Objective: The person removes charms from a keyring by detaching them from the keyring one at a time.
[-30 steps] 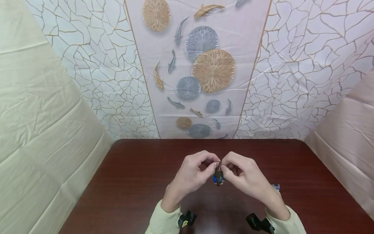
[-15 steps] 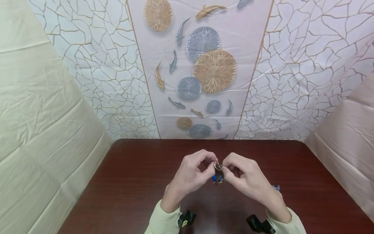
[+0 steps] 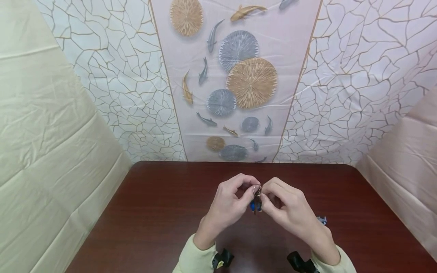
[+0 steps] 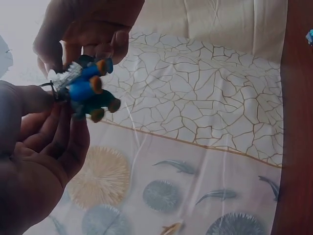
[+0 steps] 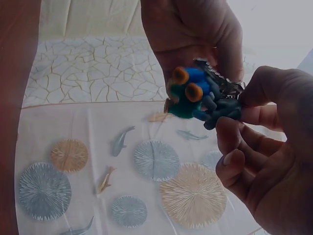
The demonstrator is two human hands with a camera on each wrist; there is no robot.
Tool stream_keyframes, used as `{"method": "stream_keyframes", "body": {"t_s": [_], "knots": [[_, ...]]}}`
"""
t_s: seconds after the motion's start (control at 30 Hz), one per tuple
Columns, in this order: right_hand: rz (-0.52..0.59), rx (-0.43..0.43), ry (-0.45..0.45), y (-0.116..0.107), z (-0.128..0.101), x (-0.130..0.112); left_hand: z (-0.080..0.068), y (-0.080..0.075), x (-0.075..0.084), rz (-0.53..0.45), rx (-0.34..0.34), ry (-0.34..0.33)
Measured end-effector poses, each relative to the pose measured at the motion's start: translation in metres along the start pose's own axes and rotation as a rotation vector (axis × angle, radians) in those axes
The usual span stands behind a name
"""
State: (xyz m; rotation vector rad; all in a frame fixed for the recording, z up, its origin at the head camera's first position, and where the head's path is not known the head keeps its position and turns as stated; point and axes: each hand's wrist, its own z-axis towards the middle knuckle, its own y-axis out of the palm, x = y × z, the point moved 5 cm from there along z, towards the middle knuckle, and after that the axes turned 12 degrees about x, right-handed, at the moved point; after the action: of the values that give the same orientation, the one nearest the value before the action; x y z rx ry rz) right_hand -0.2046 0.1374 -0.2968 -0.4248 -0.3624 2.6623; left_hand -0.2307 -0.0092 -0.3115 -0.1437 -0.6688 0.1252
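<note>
A small keychain (image 3: 256, 205) hangs between both hands above the table. In the left wrist view, the keychain (image 4: 87, 92) shows blue and dark green rounded parts with orange ends, plus a silvery chain. My left hand (image 3: 229, 200) pinches its metal ring between thumb and index finger. From the other side, my right hand (image 3: 289, 201) pinches the metal part at the top with thumb and fingertips. The right wrist view shows the keychain's coloured charm (image 5: 190, 93) hanging free beside the fingers. Fingertips hide much of the ring, so how its parts link is unclear.
A small blue-grey object (image 3: 322, 220) lies on the dark red-brown table (image 3: 160, 216), partly behind the right forearm. A patterned cloth (image 3: 235, 125) hangs beyond the far edge. Black devices (image 3: 223, 259) sit at both cuffs.
The left hand has shifted slightly right, closer to the right hand. The ring, seen more plainly half a second ago, is now more covered by the fingertips. Both hands keep their pinch.
</note>
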Motion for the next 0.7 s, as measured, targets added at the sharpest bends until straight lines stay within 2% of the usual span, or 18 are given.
{"method": "stream_keyframes", "body": {"t_s": [0.13, 0.7], "knots": [[-0.016, -0.004, 0.005, -0.0001, 0.001, -0.0009, 0.0, -0.0008, 0.0016, 0.02, 0.006, -0.009], [-0.051, 0.005, 0.001, 0.0016, 0.0014, -0.0023, 0.0, -0.0014, 0.0093, 0.097, 0.022, 0.068]]}}
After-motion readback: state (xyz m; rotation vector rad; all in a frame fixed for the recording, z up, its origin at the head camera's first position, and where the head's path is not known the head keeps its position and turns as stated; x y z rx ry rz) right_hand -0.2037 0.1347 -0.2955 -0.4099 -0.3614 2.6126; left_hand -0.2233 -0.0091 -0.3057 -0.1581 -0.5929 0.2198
